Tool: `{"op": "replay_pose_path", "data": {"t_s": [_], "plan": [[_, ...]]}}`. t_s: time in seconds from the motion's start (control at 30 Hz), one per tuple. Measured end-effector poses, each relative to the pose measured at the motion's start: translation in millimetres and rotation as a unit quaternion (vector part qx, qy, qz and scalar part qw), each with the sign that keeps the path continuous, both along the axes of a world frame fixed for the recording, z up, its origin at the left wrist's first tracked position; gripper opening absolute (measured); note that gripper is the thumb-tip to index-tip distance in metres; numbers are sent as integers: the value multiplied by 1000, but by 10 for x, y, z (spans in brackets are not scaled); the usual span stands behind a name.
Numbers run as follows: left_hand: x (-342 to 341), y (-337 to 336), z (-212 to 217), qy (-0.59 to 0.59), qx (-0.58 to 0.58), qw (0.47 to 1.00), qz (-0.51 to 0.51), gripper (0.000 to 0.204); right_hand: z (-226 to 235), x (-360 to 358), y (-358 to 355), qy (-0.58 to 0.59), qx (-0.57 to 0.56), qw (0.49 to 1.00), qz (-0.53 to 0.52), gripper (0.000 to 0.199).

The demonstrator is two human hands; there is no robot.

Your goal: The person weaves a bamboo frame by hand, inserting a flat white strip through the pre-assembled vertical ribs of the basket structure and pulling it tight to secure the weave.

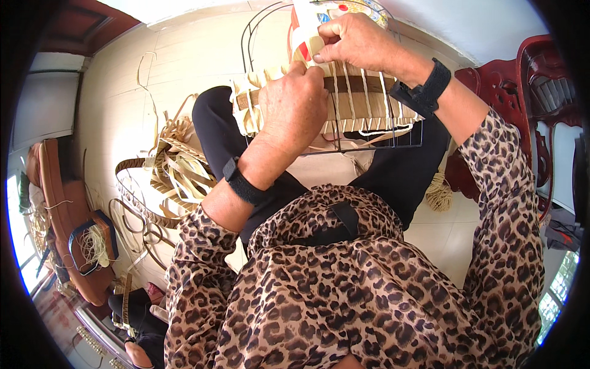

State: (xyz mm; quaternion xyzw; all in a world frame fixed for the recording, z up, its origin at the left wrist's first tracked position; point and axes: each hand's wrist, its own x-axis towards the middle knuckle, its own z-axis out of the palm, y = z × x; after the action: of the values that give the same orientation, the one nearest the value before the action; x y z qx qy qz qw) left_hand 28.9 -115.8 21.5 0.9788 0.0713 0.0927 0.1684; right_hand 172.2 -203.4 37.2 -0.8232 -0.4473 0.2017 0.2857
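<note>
A half-woven basket point(353, 92) of cream and brown flat strips, laced with white cord, is built on a black wire frame point(375, 147) between my knees. At its far side a pale flat strip point(315, 45) stands up from the weave. My right hand point(359, 43) pinches this strip between thumb and fingers. Just below and to the left, my left hand point(292, 101) is closed at the strip's lower end, its knuckles over the basket's edge. The fingertips of my left hand are partly hidden.
Loose brown and cream strips point(178, 178) lie heaped on the tiled floor at left. A bundle of cord point(439, 192) is beside my right leg. Dark red carved furniture point(491, 86) stands at right, a brown wooden bench point(67, 221) at far left. Another person's arm point(138, 355) shows at lower left.
</note>
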Motion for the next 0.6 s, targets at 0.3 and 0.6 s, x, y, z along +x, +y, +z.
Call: {"op": "replay_pose_path", "data": {"t_s": [0.3, 0.6], "plan": [[242, 109, 164, 92, -3, 994, -54, 10, 119, -16, -23, -94, 38, 995, 12, 23], [278, 208, 271, 170, -60, 982, -50, 13, 53, -32, 30, 52, 46, 996, -49, 15]]}}
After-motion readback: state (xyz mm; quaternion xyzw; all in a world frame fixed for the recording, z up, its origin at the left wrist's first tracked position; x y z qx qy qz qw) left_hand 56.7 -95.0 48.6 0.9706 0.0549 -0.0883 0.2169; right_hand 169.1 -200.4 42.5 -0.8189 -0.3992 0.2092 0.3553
